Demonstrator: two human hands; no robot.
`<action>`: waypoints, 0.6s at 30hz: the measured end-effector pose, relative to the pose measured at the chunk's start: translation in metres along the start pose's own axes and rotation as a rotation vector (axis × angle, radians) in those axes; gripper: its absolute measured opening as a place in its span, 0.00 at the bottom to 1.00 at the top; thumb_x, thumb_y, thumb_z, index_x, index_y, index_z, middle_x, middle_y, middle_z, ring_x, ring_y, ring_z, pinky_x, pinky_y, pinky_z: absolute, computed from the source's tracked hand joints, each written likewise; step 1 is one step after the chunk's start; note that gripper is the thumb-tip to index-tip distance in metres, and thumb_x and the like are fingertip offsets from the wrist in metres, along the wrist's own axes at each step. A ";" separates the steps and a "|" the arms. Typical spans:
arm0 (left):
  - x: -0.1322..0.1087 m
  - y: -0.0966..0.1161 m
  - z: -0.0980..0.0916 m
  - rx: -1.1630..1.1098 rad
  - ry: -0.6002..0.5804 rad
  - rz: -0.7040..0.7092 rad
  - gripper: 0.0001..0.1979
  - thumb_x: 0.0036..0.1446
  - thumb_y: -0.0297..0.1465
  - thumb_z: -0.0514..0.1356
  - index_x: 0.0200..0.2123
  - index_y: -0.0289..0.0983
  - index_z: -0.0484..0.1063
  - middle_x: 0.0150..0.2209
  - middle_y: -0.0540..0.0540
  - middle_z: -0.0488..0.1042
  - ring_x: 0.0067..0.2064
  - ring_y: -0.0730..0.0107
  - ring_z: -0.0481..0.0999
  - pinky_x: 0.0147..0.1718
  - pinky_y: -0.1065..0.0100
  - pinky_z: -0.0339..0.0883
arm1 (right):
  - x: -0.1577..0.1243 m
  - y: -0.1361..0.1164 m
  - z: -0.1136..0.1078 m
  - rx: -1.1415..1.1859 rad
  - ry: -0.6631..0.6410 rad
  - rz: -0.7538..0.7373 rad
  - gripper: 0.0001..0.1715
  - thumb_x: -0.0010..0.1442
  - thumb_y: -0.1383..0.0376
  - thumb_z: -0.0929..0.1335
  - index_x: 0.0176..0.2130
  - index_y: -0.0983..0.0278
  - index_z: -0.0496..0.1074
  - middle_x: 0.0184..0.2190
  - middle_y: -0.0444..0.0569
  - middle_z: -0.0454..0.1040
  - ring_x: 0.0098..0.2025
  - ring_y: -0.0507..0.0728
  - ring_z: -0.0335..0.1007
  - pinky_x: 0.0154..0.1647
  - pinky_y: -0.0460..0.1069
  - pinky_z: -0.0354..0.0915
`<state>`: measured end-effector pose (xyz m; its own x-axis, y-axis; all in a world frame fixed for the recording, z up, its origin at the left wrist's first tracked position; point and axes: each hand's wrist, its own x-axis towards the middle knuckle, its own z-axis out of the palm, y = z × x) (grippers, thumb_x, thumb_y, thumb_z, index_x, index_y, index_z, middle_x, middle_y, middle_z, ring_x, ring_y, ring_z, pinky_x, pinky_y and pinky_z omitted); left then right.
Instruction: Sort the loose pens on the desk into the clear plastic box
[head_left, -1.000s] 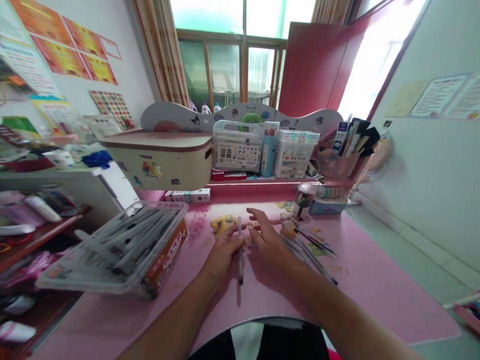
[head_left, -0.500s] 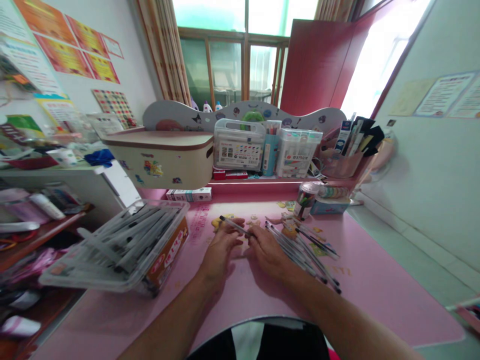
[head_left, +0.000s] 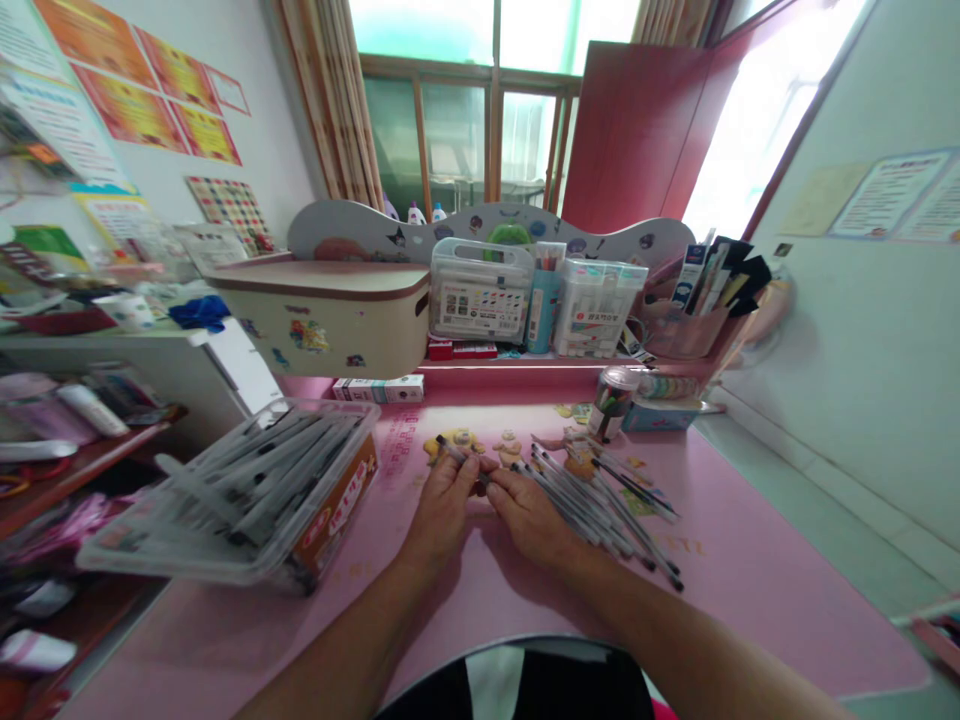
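A slim pen (head_left: 451, 449) with a dark end slants between my hands above the pink desk. My left hand (head_left: 444, 505) is closed around it, thumb pressed along the barrel and the dark end poking out at the upper left. My right hand (head_left: 526, 512) pinches the pen's other end, which its fingers partly hide. Just right of that hand lies a loose fan of clear-barrelled pens (head_left: 592, 505) with dark caps. To the left stands a clear plastic box (head_left: 341, 505) with an orange label, heaped with many similar pens.
Along the back shelf are a cream lidded bin (head_left: 330, 325), a clear marker case (head_left: 480, 295), a blue pencil tube (head_left: 541, 305) and a pink holder (head_left: 682, 325). A clear jar of pens (head_left: 611, 405) and a blue box (head_left: 660, 412) stand at the desk's back right.
My left hand has closed around the pen, which was held mainly by my right hand with the left fingers looser. The hands have drawn together, and less of the pen shows.
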<state>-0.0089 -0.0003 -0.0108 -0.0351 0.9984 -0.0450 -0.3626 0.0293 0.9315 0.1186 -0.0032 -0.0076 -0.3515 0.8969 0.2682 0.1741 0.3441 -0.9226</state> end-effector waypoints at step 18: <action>-0.003 0.006 0.002 0.104 0.059 0.076 0.08 0.49 0.34 0.69 0.31 0.37 0.78 0.31 0.46 0.77 0.38 0.61 0.76 0.39 0.66 0.69 | -0.001 0.009 0.004 -0.125 0.039 -0.074 0.17 0.69 0.64 0.58 0.43 0.65 0.73 0.39 0.52 0.76 0.42 0.57 0.71 0.47 0.51 0.65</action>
<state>-0.0096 -0.0028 -0.0044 -0.1147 0.9934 0.0091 -0.2581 -0.0387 0.9653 0.1167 -0.0027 -0.0171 -0.3322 0.8771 0.3470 0.2632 0.4395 -0.8588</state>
